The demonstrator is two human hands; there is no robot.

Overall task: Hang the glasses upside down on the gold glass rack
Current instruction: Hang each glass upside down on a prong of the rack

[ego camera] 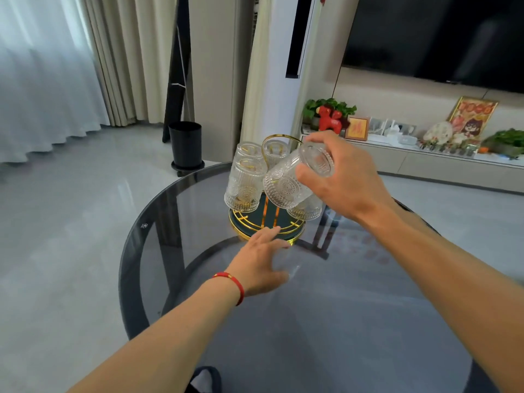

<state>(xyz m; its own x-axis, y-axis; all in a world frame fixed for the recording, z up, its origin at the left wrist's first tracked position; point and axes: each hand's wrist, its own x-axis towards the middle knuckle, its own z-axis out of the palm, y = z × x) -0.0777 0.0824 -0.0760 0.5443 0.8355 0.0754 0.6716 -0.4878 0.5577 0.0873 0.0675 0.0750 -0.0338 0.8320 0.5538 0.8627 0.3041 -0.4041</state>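
Smoked grey glass forms the round table top (198, 211) filling the lower half of the frame. Gold glass rack (268, 226) stands at frame centre on a dark green round base, loop handle at top. Several embossed clear glasses already hang on it bottom-up; exact count unclear, since some are hidden behind others. Right hand (344, 180), centre right, grasps one more embossed glass (289, 184) by its base end, tilted, mouth pointing down-left, just in front of the rack. Left hand (261, 260), below centre, is open with fingers spread, holding nothing, fingertips at the base's near rim. Red string bracelet (234, 285) on left wrist.
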